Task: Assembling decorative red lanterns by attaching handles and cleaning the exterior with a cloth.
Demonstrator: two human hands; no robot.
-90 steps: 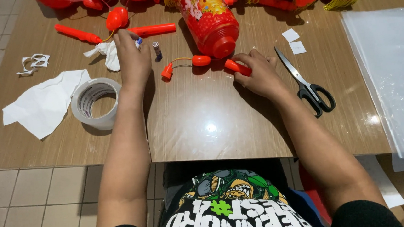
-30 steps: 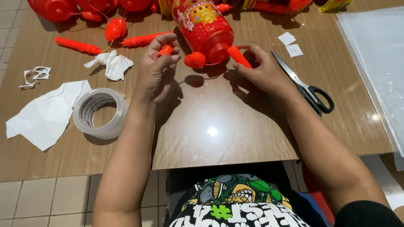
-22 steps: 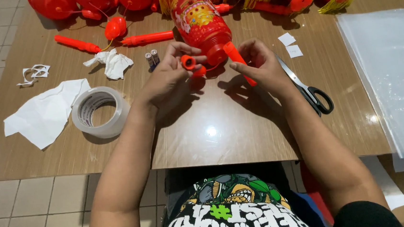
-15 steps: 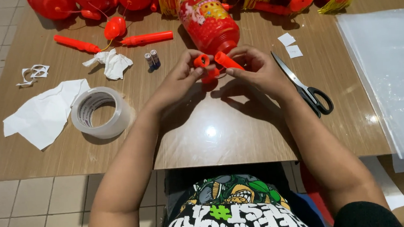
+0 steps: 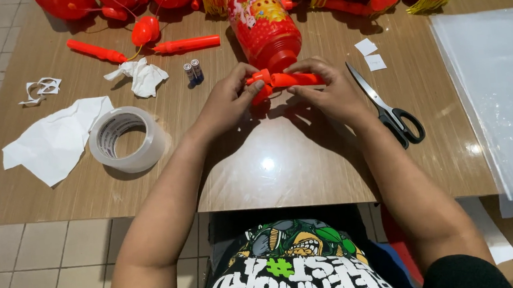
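Both hands, the left hand point(image 5: 227, 102) and the right hand point(image 5: 330, 92), are closed on an orange plastic stick point(image 5: 285, 81), with scissors point(image 5: 388, 108) at 3 o'clock on the table point(image 5: 282, 160).

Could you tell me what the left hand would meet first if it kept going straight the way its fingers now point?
Probably the red lantern. The left hand points up and to the right, past the small orange piece both hands hold; the lantern's lower end lies just beyond, though depth is hard to judge.

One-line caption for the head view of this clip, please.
Both hands, left hand and right hand, hold a red plastic stick over the wooden table, between tape roll and scissors.
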